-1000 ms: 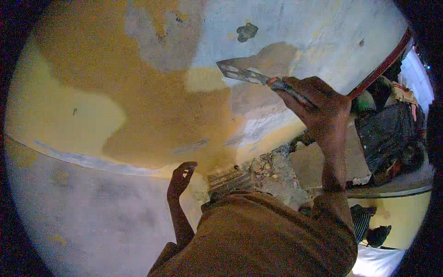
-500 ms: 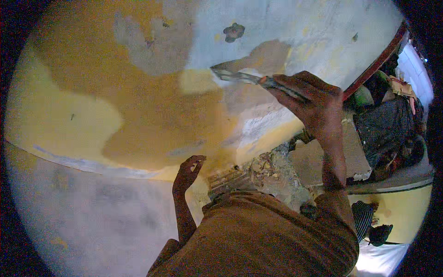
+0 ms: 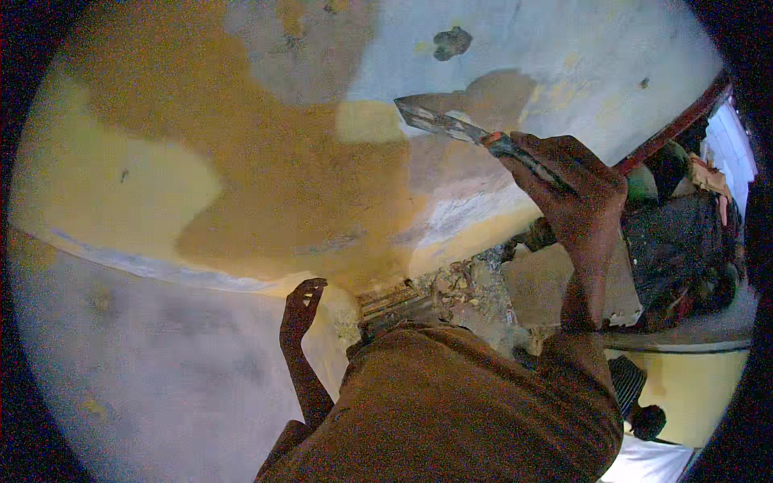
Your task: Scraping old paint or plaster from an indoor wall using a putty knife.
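Note:
My right hand [image 3: 576, 181] is closed round the dark handle of a putty knife [image 3: 443, 122], which has an orange collar and a smeared metal blade. The blade points left over the painted wall [image 3: 298, 185], its end beside a pale yellow patch [image 3: 370, 121] and a wet brown-grey patch [image 3: 498, 92]. Whether the blade touches the surface I cannot tell. Lower down, my left hand [image 3: 302, 307] hangs near the wall's lower edge, fingers loosely bent with a gap between them and nothing visible in them.
Broken rubble [image 3: 467, 294] lies along the wall's foot. A cardboard sheet [image 3: 547, 286] and a black plastic bag [image 3: 676, 233] are at the right. A dark red edge [image 3: 676, 125] borders the wall. Another person in striped clothing [image 3: 626, 382] shows at the lower right.
The view has shifted, so the wall patches appear farther right and higher. The putty knife has turned slightly, showing more blade. My left hand has moved a little left.

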{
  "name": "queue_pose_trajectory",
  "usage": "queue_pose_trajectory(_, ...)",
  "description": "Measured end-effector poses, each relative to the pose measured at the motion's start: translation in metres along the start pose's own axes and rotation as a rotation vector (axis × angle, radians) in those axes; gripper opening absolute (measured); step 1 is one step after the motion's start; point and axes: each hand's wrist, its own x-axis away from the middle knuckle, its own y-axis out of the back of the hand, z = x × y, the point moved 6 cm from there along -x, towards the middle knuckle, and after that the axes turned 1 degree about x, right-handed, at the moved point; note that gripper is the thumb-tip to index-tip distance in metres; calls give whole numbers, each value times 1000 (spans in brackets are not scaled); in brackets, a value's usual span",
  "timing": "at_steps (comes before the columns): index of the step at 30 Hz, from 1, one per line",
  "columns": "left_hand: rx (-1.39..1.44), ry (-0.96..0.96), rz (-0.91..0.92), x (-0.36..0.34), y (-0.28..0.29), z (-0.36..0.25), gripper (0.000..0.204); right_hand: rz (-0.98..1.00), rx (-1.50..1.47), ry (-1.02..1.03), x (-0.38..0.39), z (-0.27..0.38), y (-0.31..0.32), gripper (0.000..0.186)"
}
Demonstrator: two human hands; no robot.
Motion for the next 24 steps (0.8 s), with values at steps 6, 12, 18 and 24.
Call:
queue_pose_trajectory(6, -17, -66, 23, -24, 9, -20, 20, 259, -34, 14, -3, 18, -40, 22)
queue_pose_trajectory(12, 56, -195, -115, -38, 34, -62, 11, 316, -62, 9, -11, 20, -51, 25)
queue_pose_trajectory(18, -253, -274, -600, -14, 61, -111, 37, 67, -60, -227, -7, -1, 17, 30)
queue_pose_trajectory(24, -457, -406, -841, -30, 80, -119, 107, 143, -45, -141, -13, 11, 27, 25)
